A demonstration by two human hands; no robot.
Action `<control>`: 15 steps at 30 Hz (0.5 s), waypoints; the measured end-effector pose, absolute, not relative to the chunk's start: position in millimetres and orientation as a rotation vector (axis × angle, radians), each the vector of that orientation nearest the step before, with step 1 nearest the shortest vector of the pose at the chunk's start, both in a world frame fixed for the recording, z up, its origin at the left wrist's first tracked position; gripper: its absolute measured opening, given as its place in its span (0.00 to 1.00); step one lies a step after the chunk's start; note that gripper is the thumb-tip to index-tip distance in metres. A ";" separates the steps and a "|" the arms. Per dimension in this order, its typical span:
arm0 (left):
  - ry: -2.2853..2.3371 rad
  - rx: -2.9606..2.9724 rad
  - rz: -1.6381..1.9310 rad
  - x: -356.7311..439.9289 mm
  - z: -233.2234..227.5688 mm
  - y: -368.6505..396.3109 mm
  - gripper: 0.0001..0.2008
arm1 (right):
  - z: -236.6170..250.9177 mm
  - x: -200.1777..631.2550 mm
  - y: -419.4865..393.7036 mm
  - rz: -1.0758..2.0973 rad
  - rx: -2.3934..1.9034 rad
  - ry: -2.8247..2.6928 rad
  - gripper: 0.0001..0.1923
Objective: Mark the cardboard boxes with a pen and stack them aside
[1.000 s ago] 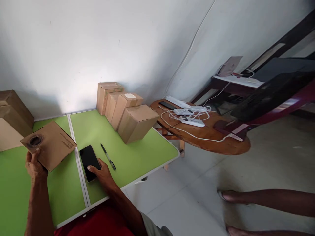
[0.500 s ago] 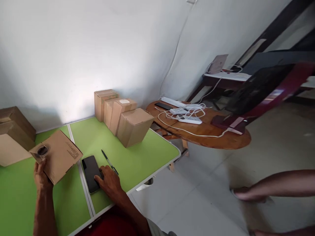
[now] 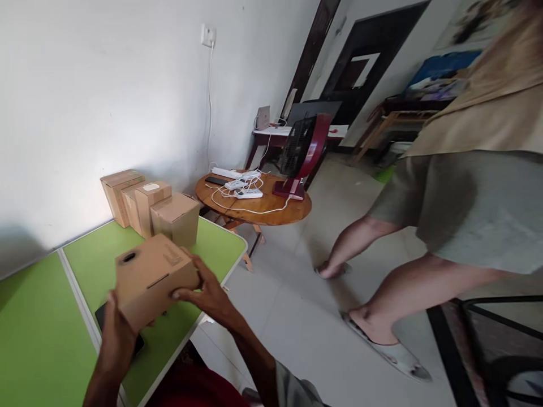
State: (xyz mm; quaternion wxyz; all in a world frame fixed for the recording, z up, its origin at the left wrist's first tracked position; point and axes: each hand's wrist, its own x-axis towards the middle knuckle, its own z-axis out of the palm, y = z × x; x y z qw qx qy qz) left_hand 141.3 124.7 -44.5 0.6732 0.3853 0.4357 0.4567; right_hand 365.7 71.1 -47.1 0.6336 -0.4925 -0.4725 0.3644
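Observation:
A brown cardboard box [image 3: 148, 277] with a dark round hole in its top is held above the green table [image 3: 46, 305]. My left hand [image 3: 114, 339] grips its near left side. On the right side, my right hand [image 3: 207, 288] clasps the box with the thumb along the front face and the fingers behind. Under the box, a black phone [image 3: 138, 346] lies on the table, mostly covered from sight. Several closed cardboard boxes [image 3: 173, 217] stand in a row behind, against the wall.
Beyond the green table, a round wooden table [image 3: 271, 212] carries white power strips [image 3: 248, 193], tangled cables and a dark red fan [image 3: 305, 152]. A person in shorts [image 3: 475, 203] walks on the right. A black metal frame [image 3: 487, 305] stands at lower right.
The box has moved right, over the phone. My right hand has left the phone and now grips the box too. The view has swung right, bringing more of the person into sight.

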 end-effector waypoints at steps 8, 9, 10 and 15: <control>0.661 0.648 0.777 226.4 -38.2 71.6 0.40 | -13.8 440.5 37.9 0.541 -1.358 -1.023 0.33; 0.673 0.617 0.799 225.5 -38.1 66.8 0.41 | -12.6 440.8 37.5 0.546 -1.364 -1.051 0.33; 0.689 0.588 0.811 223.5 -38.3 62.5 0.43 | -11.9 440.1 36.4 0.552 -1.376 -1.073 0.32; 0.600 0.521 0.642 224.4 -44.0 49.4 0.46 | -7.4 440.8 15.9 0.473 -1.523 -1.018 0.34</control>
